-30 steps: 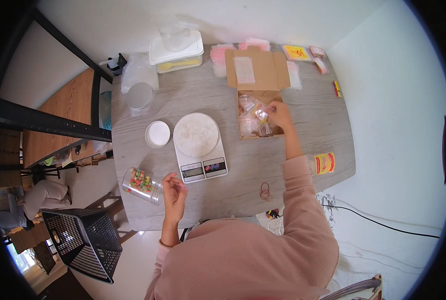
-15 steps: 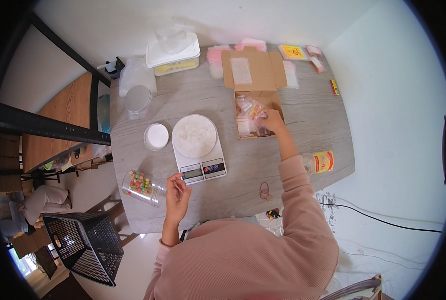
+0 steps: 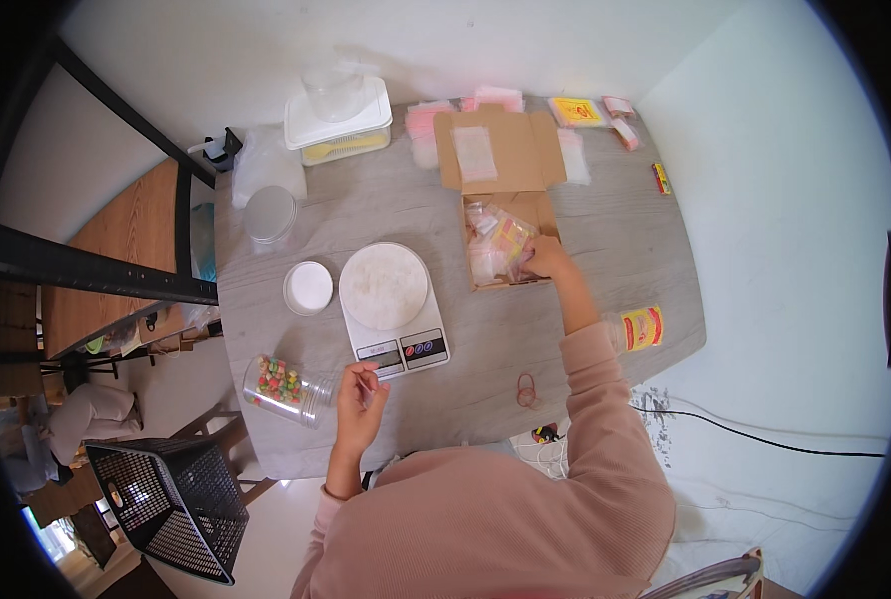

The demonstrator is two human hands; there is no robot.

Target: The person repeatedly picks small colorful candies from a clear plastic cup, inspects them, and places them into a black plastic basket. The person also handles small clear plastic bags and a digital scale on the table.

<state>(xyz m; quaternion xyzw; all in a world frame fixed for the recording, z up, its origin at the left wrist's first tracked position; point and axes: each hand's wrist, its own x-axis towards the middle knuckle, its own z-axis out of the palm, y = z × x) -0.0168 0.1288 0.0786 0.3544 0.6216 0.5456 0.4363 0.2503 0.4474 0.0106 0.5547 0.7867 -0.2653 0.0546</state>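
My right hand (image 3: 547, 259) reaches into an open cardboard box (image 3: 558, 222). Its fingers are closed at the edge of a small clear plastic packet (image 3: 511, 236) with yellow and red print; other clear packets lie around it. Just below the display of a white kitchen scale (image 3: 434, 337), my left hand (image 3: 362, 407) hovers with thumb and fingers pinched together. Whatever is between them is too small to make out. The scale's round plate (image 3: 386, 286) carries nothing but whitish smears. To the left, a clear jar (image 3: 318, 401) of colourful small pieces lies on its side.
A white round lid (image 3: 309, 288) and a lidded jar (image 3: 270, 214) stand left of the scale. Behind are a white lidded container (image 3: 346, 145) and pink-edged plastic bags (image 3: 427, 125). Red rubber bands (image 3: 526, 390) and a labelled jar (image 3: 641, 328) lie right. A black crate (image 3: 176, 509) stands beside the table.
The view has shifted slightly, so the table things sit a little lower. My right hand stays in the box, where the printed packet now shows more fully. My left hand stays by the scale.
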